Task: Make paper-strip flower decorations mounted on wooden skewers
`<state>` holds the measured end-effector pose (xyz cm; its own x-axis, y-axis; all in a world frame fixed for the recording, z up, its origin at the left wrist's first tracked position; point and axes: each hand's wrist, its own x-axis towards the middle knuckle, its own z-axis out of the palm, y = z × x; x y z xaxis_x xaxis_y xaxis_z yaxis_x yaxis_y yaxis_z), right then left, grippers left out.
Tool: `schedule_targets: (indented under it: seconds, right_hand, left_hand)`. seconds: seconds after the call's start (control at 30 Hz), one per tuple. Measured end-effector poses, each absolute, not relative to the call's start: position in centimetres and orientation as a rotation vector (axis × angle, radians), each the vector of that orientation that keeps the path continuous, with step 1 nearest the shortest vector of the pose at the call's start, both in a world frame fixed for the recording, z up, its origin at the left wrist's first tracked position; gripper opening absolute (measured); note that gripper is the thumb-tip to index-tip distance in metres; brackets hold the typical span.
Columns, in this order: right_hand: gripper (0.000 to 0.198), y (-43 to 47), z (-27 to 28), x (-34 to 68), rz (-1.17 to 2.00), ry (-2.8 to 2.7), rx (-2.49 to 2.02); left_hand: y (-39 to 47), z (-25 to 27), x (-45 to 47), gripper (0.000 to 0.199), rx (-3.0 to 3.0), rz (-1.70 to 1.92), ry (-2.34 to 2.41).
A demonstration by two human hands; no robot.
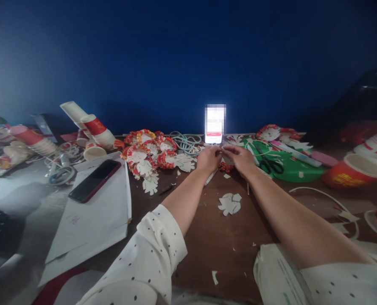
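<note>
My left hand (pixel 210 159) and my right hand (pixel 239 158) meet above the far part of the brown table, fingertips pinched close together. What they pinch is too small and partly hidden to name. Just under the fingers lies a small red piece (pixel 225 167), and I cannot tell whether the hands touch it. Right behind them a lit phone (pixel 214 123) stands upright against the blue wall, its screen mostly blurred. Nearer to me, a white paper cutout (pixel 230 204) with leaf-like lobes lies flat between my forearms.
Left of my hands are red-and-white ruffled paper crafts (pixel 140 154) and a coiled pale cord (pixel 186 142). Black scissors (pixel 271 164) rest on a green sheet (pixel 302 173). A dark phone (pixel 95 181) lies on white board (pixel 96 228). Paper cups (pixel 94 127) flank both sides.
</note>
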<state>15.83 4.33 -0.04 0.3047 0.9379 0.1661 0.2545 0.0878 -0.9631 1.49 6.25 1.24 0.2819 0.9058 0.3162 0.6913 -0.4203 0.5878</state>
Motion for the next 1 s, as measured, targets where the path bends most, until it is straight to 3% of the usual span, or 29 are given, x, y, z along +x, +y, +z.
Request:
schedule_targets:
  seconds: [1.0]
  right_hand:
    - [0.037, 4.52, -0.19, 15.91, 0.751, -1.175, -1.408]
  left_hand:
    - [6.34, 1.57, 1.22, 0.024, 2.127, 0.921, 1.318]
